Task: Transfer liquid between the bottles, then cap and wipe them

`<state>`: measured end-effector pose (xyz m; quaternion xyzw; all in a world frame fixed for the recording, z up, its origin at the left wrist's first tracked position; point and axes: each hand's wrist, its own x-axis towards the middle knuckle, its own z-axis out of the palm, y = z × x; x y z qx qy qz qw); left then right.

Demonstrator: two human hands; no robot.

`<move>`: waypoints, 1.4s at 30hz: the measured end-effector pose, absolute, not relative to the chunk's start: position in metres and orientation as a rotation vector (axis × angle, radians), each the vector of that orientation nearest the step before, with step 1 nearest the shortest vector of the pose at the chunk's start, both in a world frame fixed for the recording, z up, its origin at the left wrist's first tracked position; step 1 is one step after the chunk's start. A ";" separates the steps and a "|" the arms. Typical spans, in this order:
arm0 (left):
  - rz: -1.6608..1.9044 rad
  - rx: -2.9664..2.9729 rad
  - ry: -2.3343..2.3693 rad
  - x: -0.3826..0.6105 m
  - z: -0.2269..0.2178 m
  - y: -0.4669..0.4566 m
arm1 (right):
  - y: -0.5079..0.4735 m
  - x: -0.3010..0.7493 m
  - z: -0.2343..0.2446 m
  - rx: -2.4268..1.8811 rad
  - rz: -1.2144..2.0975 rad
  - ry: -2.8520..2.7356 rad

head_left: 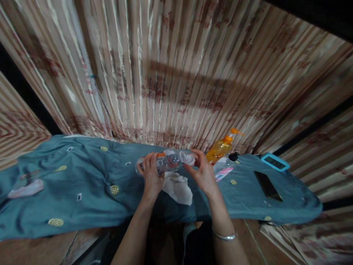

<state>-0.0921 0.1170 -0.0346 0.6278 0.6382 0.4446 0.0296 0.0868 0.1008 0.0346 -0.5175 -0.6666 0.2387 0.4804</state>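
My left hand [152, 171] is wrapped round a clear plastic bottle [173, 157] with an orange and white label, which lies nearly level above the cloth. At the bottle's right end, the thumb and fingers of my right hand [203, 171] pinch a small clear plastic piece [188, 158] with a round rim. Whether this piece is joined to the bottle or just beside it, I cannot tell. Beneath both hands a crumpled white tissue [178, 188] lies on the blue-green cloth [102, 173].
Behind my right hand stand an amber pump bottle [220, 148] and a clear bottle with a black top [224, 165]. Farther right lie a dark phone [268, 186] and a blue-framed digital display [275, 162]. A pinkish-white item [27, 188] is at far left. Patterned curtains [165, 73] hang behind.
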 end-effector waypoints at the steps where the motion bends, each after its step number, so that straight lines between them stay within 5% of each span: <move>1: 1.355 1.956 1.962 -0.091 -0.034 0.117 | 0.100 0.089 0.037 -1.263 0.601 -1.622; 11: 1.242 2.044 1.921 -0.092 -0.032 0.115 | 0.096 0.114 0.040 -1.221 0.773 -1.679; 31: 1.204 2.062 1.903 -0.091 -0.027 0.111 | 0.091 0.102 0.051 -1.618 0.483 -1.906; 42: 1.212 2.040 1.935 -0.092 -0.028 0.112 | 0.090 0.105 0.048 -1.433 0.492 -1.888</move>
